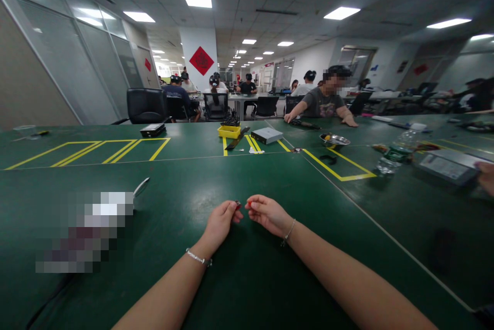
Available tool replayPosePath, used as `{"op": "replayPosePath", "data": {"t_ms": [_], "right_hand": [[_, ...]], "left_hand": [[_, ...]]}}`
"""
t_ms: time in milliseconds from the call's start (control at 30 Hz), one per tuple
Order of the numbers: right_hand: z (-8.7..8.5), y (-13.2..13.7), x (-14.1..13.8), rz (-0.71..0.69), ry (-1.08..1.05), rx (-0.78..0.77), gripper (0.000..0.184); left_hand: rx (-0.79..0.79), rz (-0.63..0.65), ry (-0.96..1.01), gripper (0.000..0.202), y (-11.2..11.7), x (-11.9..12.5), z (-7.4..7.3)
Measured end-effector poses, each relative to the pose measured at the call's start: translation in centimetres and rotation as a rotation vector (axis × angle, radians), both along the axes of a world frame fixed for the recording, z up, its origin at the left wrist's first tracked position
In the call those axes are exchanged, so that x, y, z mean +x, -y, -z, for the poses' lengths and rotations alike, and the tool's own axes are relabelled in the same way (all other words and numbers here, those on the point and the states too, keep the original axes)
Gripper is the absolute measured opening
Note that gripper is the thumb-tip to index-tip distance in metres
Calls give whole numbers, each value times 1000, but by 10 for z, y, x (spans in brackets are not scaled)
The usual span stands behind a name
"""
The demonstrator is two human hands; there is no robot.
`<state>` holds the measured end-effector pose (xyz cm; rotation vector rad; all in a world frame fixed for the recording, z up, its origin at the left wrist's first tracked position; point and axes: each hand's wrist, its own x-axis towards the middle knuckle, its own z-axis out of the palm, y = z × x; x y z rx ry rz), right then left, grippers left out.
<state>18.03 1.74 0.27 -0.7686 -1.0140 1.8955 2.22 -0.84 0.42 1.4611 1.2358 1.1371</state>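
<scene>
Both my hands rest on the green table (247,268) close in front of me, fingertips nearly meeting. My left hand (221,222) is curled, pinching a tiny dark-red piece (237,205) at its fingertips. My right hand (266,212) is also curled, pinching a small red piece (249,203). The two pieces sit a few centimetres apart. Each wrist wears a thin bracelet. What the pieces are is too small to tell.
A blurred-out item (88,229) with a white cable lies at left. Farther back are a yellow tray (229,131), a grey box (266,135), a black box (153,129), a metal bowl (334,139) and a water bottle (393,157). A person (326,101) sits across; another's hand (487,175) at right.
</scene>
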Motion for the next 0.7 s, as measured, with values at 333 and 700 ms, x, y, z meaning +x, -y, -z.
{"op": "replayPosePath", "data": {"t_ms": [333, 700], "right_hand": [[0, 0, -1, 11, 6, -15, 19], [3, -1, 0, -3, 23, 7, 22]], "left_hand": [[33, -43, 17, 15, -1, 0, 1], [19, -35, -8, 17, -1, 0, -1]]}}
